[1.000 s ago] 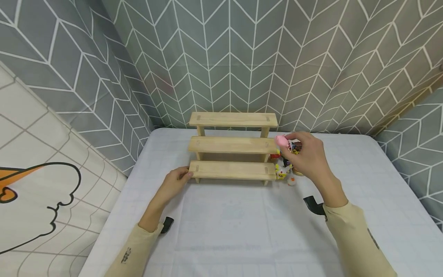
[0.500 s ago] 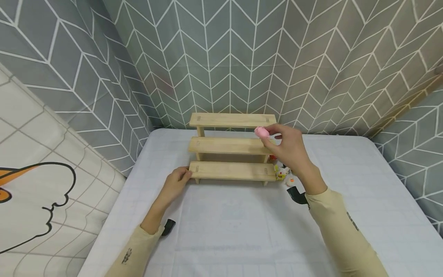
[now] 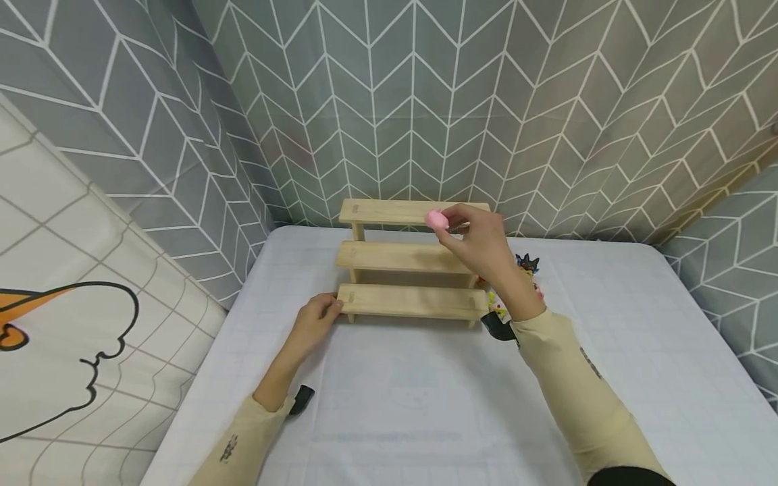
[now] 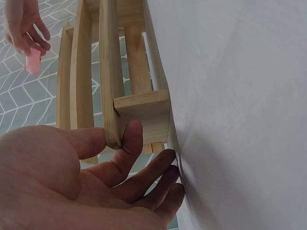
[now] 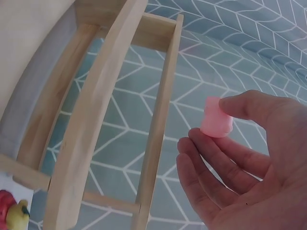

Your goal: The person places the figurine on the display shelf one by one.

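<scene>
A three-tier wooden display stand rests on the table. My left hand pinches the left end of its lowest board; in the left wrist view the thumb and index finger lie on either side of that board. A small pink thing, rounded and smooth like a toy, is pinched between the thumb and fingers of my right hand. It is held up in front of the top board and overlaps it in the head view. The right wrist view shows the pink piece with a flat narrower end.
Several small colourful figurines stand at the stand's right side, partly hidden by my right wrist. In the right wrist view a red and yellow figurine shows at the lower left. Patterned cloth hangs behind the table.
My right hand has carried the pink thing left and slightly up, from beside the stand to in front of the top board. My left hand keeps its grip on the lowest board.
</scene>
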`<state>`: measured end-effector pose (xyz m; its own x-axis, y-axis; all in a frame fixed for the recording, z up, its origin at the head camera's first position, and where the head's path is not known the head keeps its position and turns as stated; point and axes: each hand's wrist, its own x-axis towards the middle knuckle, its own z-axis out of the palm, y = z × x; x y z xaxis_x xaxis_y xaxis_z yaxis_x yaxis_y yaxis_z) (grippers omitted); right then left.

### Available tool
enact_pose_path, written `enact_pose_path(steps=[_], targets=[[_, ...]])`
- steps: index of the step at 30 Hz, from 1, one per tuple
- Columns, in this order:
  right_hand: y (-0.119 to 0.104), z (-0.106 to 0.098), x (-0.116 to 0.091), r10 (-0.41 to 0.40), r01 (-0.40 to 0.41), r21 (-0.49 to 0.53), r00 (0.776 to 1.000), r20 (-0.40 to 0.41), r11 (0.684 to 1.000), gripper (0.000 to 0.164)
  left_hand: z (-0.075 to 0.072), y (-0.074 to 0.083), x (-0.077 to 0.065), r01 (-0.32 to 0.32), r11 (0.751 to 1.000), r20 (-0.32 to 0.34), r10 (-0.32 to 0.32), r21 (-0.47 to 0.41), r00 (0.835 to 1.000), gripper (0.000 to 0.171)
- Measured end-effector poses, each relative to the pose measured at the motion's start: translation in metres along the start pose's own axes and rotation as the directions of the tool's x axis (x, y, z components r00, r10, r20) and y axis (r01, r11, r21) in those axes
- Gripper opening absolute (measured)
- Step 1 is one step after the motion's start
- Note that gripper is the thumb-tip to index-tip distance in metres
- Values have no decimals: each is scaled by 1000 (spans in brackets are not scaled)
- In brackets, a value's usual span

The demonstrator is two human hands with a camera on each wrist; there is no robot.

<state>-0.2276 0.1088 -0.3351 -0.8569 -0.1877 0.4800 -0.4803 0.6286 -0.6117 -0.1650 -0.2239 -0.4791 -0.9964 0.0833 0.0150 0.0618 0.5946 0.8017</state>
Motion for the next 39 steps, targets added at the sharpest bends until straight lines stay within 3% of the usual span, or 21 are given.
enact_pose_path(steps=[9, 19, 29, 39], targets=[[-19, 30, 16, 16, -18, -51, 999, -42, 999, 26, 1, 1, 1, 5, 1000, -4, -5, 7, 1000, 28], [-36, 57, 39, 22, -21, -45, 1000, 8, 999, 24, 3, 0, 1, -15, 1000, -11, 15, 17, 1000, 28], [-48, 83, 55, 105, -106, -71, 994, -13, 992, 29, 1, 2, 0, -19, 1000, -24, 19, 18, 1000, 27], [-62, 114, 65, 173, -187, -247, 982, -77, 951, 32, 4, 3, -1, -18, 999, -46, 19, 31, 999, 27]])
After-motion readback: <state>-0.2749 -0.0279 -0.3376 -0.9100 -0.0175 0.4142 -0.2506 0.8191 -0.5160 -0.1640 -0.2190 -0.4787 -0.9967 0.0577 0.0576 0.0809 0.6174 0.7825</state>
